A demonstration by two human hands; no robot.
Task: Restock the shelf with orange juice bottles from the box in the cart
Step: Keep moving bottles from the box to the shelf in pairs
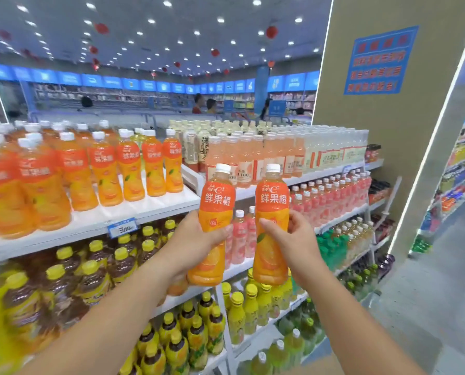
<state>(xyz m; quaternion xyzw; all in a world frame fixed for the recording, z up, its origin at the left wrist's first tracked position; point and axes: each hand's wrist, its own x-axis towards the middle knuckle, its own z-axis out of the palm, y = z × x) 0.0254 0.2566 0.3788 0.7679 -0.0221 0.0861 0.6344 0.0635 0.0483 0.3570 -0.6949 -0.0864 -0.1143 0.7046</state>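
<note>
Holding two bottles upright before the shelves: left hand (196,236) is wrapping the left bottle (216,209) at mid-body, and right hand (293,236) is gripping the right bottle (271,207) at its waist. Caps are standing well above both grips. The shelf (150,209) is lying up-left, beside the orange row (128,169). I'm judging it best to be lifting level, seating bases flat at the front edge, labels facing out, one at a time.
</note>
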